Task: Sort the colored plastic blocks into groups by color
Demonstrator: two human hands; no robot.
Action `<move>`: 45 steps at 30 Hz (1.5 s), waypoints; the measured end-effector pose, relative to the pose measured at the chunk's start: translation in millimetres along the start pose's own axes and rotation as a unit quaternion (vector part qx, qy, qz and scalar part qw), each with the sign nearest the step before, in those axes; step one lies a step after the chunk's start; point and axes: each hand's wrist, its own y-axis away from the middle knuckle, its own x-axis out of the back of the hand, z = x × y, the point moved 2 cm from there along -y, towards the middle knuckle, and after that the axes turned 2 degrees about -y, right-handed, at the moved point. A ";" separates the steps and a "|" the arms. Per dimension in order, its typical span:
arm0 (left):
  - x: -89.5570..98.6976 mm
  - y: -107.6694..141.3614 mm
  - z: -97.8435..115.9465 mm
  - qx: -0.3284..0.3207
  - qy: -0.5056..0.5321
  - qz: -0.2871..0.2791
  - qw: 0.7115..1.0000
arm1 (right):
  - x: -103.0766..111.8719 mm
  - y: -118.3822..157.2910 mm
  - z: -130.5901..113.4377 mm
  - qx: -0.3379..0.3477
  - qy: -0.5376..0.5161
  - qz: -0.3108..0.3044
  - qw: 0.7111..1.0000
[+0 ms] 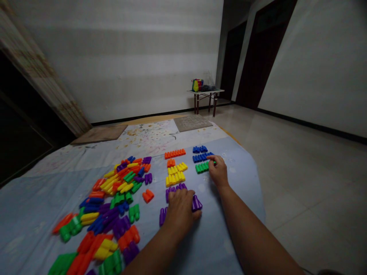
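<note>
My left hand [181,208] is closed around a purple piece [196,203], which sticks out past its fingers at the right. Beyond that hand lies a row of purple pieces [180,186], partly hidden by it, and more purple pieces [163,216] show at its left. My right hand [218,170] has its fingers bent at the right end of a green row [202,167] and a blue row [200,157]; whether it grips a piece is hidden. Yellow rows [176,178], a short orange group [171,163] and a longer orange row [175,153] lie beyond my left hand.
A mixed pile of coloured pieces [109,214] spreads over the left of the cloth-covered table [241,168]. Two mats, a brown one [101,134] and a grey one [192,123], lie near the far edge. A small table [219,91] holding a colourful bag [197,85] stands by the wall.
</note>
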 end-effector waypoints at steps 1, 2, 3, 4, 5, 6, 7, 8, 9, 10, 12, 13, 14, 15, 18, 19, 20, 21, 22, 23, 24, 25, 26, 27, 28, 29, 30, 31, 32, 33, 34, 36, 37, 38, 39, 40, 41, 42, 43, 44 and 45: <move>0.0 0.0 0.4 -0.001 -0.003 -0.001 1.000 | 0.3 -0.1 -0.7 0.001 -0.001 0.000 1.000; 0.0 -0.1 0.6 -0.001 -0.006 0.000 1.000 | 0.6 -0.2 -1.5 0.002 -0.001 0.001 1.000; -0.2 -0.4 0.6 -0.002 -0.008 0.001 1.000 | 0.9 -0.4 -2.5 0.003 -0.002 0.002 1.000; -0.5 -0.7 0.4 -0.004 -0.009 0.003 1.000 | 1.1 -0.6 -3.4 0.003 -0.002 0.002 1.000; -0.9 -0.9 0.2 -0.005 -0.011 0.004 1.000 | 1.3 -0.7 -4.2 0.004 -0.001 0.001 1.000; -1.2 -1.1 0.1 -0.007 -0.013 0.006 1.000 | 1.4 -0.8 -4.7 0.004 0.000 0.002 1.000; -1.5 -1.1 0.0 -0.007 -0.014 0.006 1.000 | 1.4 -0.9 -5.0 0.004 0.001 0.002 1.000; -1.6 -1.0 0.2 -0.007 -0.016 0.006 1.000 | 1.4 -0.9 -5.0 0.004 0.002 0.002 1.000; -1.5 -0.5 0.5 -0.007 -0.018 0.005 1.000 | 1.4 -0.8 -4.8 0.004 0.003 0.001 1.000; -1.4 0.1 1.1 -0.006 -0.018 0.006 1.000 | 1.3 -0.7 -4.4 0.004 0.004 0.000 1.000; -1.0 1.6 2.6 -0.008 -0.015 0.009 1.000 | 1.3 -0.2 -3.1 0.005 0.007 -0.002 1.000; -1.0 2.4 3.3 -0.008 -0.013 0.010 1.000 | 1.3 0.1 -2.3 0.006 0.008 -0.003 1.000; -1.1 3.0 3.8 -0.006 -0.011 0.012 1.000 | 1.4 0.3 -1.6 0.007 0.010 -0.003 1.000; -1.4 3.5 4.0 -0.004 -0.010 0.014 1.000 | 1.5 0.5 -1.0 0.008 0.011 -0.002 1.000; -2.2 4.4 3.3 0.003 -0.007 0.019 1.000 | 1.9 0.6 -0.2 0.013 0.015 -0.002 1.000; -2.3 4.6 2.8 0.004 -0.005 0.022 1.000 | 2.1 0.5 -0.3 0.015 0.016 -0.002 1.000; -2.4 4.7 2.3 0.006 -0.004 0.023 1.000 | 2.3 0.5 -0.6 0.016 0.017 -0.003 1.000; -2.3 4.8 1.9 0.007 -0.002 0.023 1.000 | 2.5 0.4 -0.9 0.017 0.017 -0.004 1.000; -2.3 4.9 1.6 0.008 -0.001 0.023 1.000 | 2.7 0.4 -1.1 0.018 0.016 -0.005 1.000; -2.2 5.0 1.5 0.008 0.000 0.023 1.000 | 2.8 0.4 -1.3 0.017 0.016 -0.006 1.000; -2.0 5.1 1.5 0.008 0.001 0.024 1.000 | 2.9 0.5 -1.4 0.017 0.015 -0.007 1.000; -1.9 5.2 1.7 0.006 0.002 0.026 1.000 | 2.9 0.5 -1.3 0.016 0.014 -0.007 1.000; -1.8 5.2 2.0 0.005 0.003 0.028 1.000 | 2.9 0.6 -1.2 0.015 0.014 -0.007 1.000; -1.6 5.1 2.3 0.004 0.003 0.030 1.000 | 2.7 0.7 -0.9 0.016 0.014 -0.006 1.000; -1.6 5.0 2.6 0.004 0.003 0.031 1.000 | 2.5 0.7 -0.4 0.016 0.013 -0.005 1.000; -1.6 4.9 2.8 0.005 0.002 0.032 0.999 | 2.2 0.7 0.1 0.016 0.012 -0.004 1.000; -1.7 4.6 3.0 0.007 0.000 0.031 0.999 | 1.8 0.6 0.8 0.016 0.011 -0.002 1.000; -1.9 4.4 3.1 0.009 -0.002 0.032 0.999 | 1.4 0.5 1.5 0.014 0.010 -0.001 1.000; -2.3 4.1 3.1 0.009 -0.003 0.034 0.999 | 0.9 0.4 2.2 0.013 0.008 -0.002 1.000; -2.8 3.9 3.1 0.009 -0.004 0.037 0.999 | 0.6 0.3 2.8 0.011 0.008 -0.001 1.000; -3.4 3.7 3.1 0.008 -0.005 0.041 0.999 | 0.3 0.2 3.1 0.010 0.008 0.000 1.000; -4.5 3.7 3.1 0.007 -0.008 0.047 0.999 | 0.1 0.0 3.2 0.011 0.010 0.001 1.000; -4.8 3.9 3.1 0.006 -0.009 0.049 0.999 | 0.1 0.0 2.8 0.012 0.011 0.001 1.000; -4.8 4.2 3.1 0.006 -0.010 0.048 0.999 | 0.3 0.0 2.3 0.013 0.011 0.002 1.000; -4.7 4.4 3.1 0.007 -0.010 0.046 0.999 | 0.6 -0.1 1.6 0.014 0.011 0.002 1.000; -4.3 4.7 3.0 0.007 -0.009 0.044 0.999 | 0.9 -0.1 0.9 0.015 0.010 0.002 1.000; -3.8 4.8 2.8 0.008 -0.008 0.042 0.999 | 1.2 -0.2 0.3 0.016 0.009 0.002 1.000; -3.4 4.9 2.4 0.009 -0.006 0.041 0.999 | 1.5 -0.3 -0.4 0.018 0.009 0.002 1.000; -3.2 4.8 1.9 0.009 -0.004 0.040 0.999 | 1.7 -0.3 -0.9 0.019 0.008 0.002 1.000; -3.3 4.6 1.4 0.009 -0.001 0.038 0.999 | 1.9 -0.4 -1.2 0.020 0.009 0.002 1.000; -3.9 4.3 0.9 0.009 0.001 0.036 0.999 | 2.0 -0.4 -1.5 0.020 0.009 0.001 1.000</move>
